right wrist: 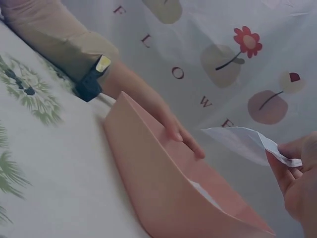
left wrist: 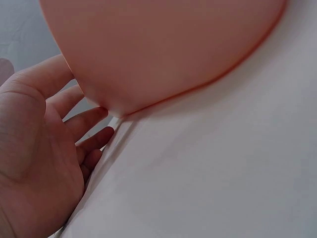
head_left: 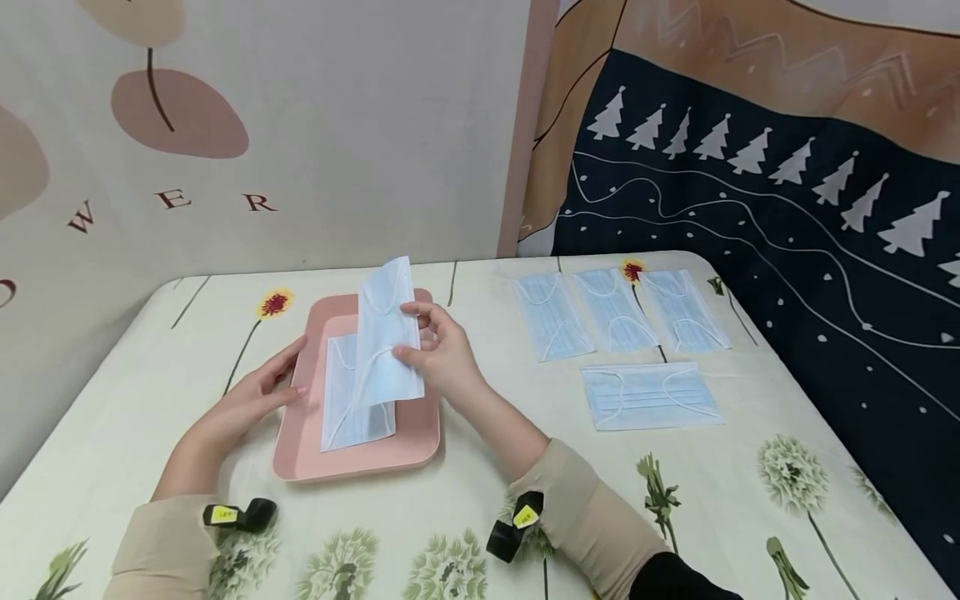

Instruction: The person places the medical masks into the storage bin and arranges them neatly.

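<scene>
My right hand [head_left: 442, 346] pinches a light blue face mask [head_left: 386, 325] by its right edge, between thumb and fingers. That mask is raised and tilted over the pink tray [head_left: 300, 454], and in the right wrist view the held mask [right wrist: 242, 141] stands above the tray wall. Another face mask [head_left: 341, 425] lies inside the tray, partly hidden by the held one. At the tray's left side my left hand [head_left: 247, 404] holds the rim, with the thumb over it. In the left wrist view the left hand's fingers [left wrist: 86, 121] are loosely bent beside the tray's outer wall [left wrist: 163, 44].
Three masks stand side by side at the table's back right, the middle one [head_left: 615, 308] among them. A fourth-placed mask [head_left: 652, 396] lies sideways in front of them. A floral cloth [head_left: 465, 533] covers the table; printed curtains [head_left: 375, 125] hang behind.
</scene>
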The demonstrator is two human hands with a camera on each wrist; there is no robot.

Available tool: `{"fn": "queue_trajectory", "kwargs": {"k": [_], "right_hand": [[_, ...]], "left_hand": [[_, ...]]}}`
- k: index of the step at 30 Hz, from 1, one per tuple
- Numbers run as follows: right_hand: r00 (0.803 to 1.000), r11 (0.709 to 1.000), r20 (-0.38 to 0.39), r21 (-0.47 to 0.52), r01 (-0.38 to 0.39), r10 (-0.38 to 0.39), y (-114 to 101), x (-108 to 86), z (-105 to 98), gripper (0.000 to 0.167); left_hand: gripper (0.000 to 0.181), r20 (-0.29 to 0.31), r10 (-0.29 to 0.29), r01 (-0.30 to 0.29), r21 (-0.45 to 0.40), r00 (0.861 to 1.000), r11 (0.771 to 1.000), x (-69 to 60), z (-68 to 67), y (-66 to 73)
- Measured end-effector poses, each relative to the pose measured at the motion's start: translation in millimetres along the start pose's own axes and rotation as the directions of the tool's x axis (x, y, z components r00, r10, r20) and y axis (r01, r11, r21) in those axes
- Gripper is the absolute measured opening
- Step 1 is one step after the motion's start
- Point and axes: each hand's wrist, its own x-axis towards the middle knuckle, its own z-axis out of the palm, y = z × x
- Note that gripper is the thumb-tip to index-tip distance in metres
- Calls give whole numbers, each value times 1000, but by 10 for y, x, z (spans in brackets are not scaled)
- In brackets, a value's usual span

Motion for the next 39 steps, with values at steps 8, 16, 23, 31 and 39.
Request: {"fn": "queue_trajectory", "kwargs": {"k": [8, 16, 23, 31, 39], "right_hand": [[998, 999, 70, -40, 10, -7, 116, -8, 162, 52], [995, 996, 85, -75, -51, 57, 230, 13, 293, 56], [994, 985, 59, -150, -85, 95, 296, 17, 396, 55], [991, 954, 24, -274, -119, 130, 372, 55, 444, 55], [983, 921, 0, -350, -169, 181, 408, 107, 451, 55]], "left_hand": [[76, 3, -7, 7, -9, 1000, 1000, 1, -1, -5], [76, 1, -20, 20, 3, 1000, 1000, 2, -4, -17], [75, 6, -9, 9, 0, 1000, 1000, 7, -10, -23], [75, 6, -9, 9, -7, 1000, 1000, 16, -6, -34], [75, -1, -24, 24, -1, 1000, 1000, 10, -7, -19]]}}
